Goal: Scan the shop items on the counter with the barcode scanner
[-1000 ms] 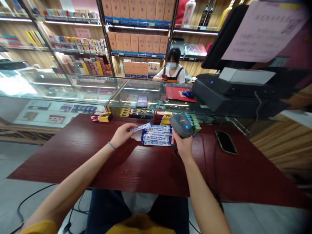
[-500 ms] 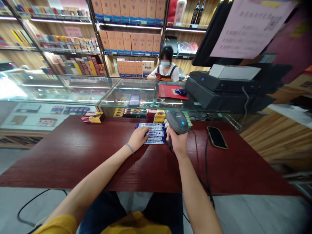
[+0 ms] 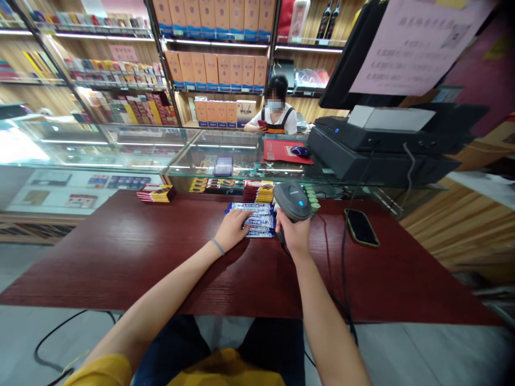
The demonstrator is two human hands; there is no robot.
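Observation:
My left hand lies flat over the left part of several blue-and-white packets, its fingers stretched out across them. The packets are laid in a row on the dark red table, and part of them is hidden under the hand. In my right hand is a dark grey barcode scanner with a lit blue light on top. Its head is raised just right of the packets, with my fingers wrapped round the handle.
Behind the packets are red-and-yellow packs; another such stack sits to the left. Green-topped items are partly behind the scanner. A phone and a black cable lie right. Across the glass counter a person holds a phone.
My left hand has shifted very slightly to the right over the blue packets. My right hand keeps the scanner in nearly the same place. The whole view has drifted a little.

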